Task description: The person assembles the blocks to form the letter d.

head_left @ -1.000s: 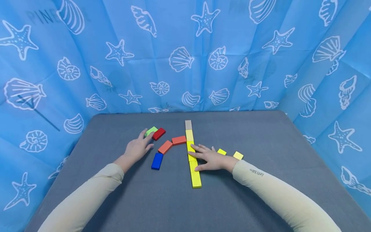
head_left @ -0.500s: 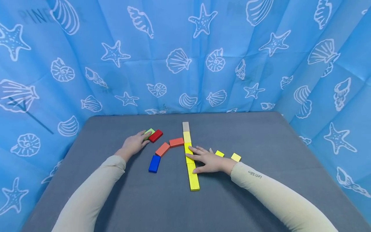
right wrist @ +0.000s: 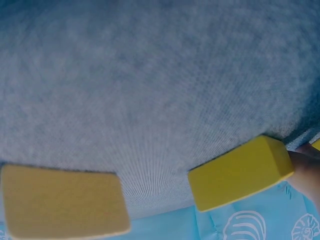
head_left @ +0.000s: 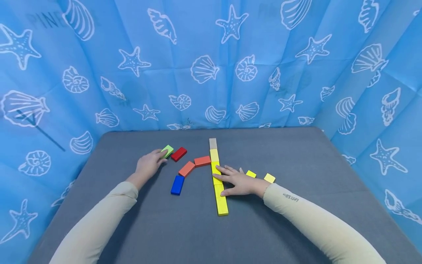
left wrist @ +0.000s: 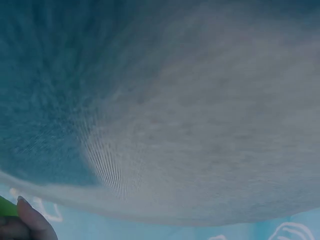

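My left hand [head_left: 148, 164] pinches a light green block [head_left: 169, 149] at the table's left side, just left of a red block [head_left: 179, 154]. In the left wrist view, only a green edge [left wrist: 6, 207] and a fingertip [left wrist: 33, 218] show. My right hand [head_left: 240, 182] has its fingers spread, with the fingertips resting on a straight row of blocks: a bright yellow block [head_left: 215, 167], another yellow block [head_left: 222, 206] nearer me, a pale yellow block [head_left: 214, 155] and a plain wood block [head_left: 213, 143] farther off.
Two orange-red blocks [head_left: 202, 161] and a blue block [head_left: 177, 185] curve off the row's left side. Beyond my right wrist lie a yellow block [head_left: 251, 173] and a pale yellow block [head_left: 269, 178]. A blue shell-patterned curtain [head_left: 204, 95] borders the grey table [head_left: 280, 150].
My left hand has come down onto the green block and taken hold of it. A gap now parts the green block from the red one. The right hand stays on the row.
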Available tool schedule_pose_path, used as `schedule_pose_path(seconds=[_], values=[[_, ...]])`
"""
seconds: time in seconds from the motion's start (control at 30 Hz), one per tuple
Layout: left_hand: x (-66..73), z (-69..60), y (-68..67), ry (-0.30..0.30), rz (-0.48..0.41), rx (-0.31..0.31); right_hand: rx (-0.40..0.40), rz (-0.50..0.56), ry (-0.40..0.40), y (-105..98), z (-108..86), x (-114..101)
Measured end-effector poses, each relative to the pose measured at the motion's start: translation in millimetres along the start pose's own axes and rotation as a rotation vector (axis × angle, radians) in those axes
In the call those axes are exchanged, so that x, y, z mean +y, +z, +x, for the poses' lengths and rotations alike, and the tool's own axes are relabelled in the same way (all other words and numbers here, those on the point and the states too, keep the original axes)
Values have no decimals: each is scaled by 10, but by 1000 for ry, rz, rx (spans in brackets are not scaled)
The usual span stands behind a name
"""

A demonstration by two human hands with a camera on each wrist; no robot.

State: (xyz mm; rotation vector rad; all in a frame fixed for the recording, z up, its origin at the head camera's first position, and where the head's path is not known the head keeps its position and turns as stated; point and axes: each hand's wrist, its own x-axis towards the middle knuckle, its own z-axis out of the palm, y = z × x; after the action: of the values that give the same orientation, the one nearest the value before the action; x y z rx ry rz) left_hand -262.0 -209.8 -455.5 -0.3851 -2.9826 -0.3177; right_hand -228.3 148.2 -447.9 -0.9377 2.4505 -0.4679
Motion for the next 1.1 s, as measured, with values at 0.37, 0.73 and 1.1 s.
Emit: schedule_pose_path(seconds=[0.37, 0.73, 1.1], values=[[101, -568, -192, 31, -86, 67, 9, 1, -10, 7, -15, 41], [277, -1063, -260, 155, -116, 139, 2, 4, -10, 3, 24, 30], [409, -1298, -141, 395, -141, 36, 0, 3, -6, -7, 31, 40]])
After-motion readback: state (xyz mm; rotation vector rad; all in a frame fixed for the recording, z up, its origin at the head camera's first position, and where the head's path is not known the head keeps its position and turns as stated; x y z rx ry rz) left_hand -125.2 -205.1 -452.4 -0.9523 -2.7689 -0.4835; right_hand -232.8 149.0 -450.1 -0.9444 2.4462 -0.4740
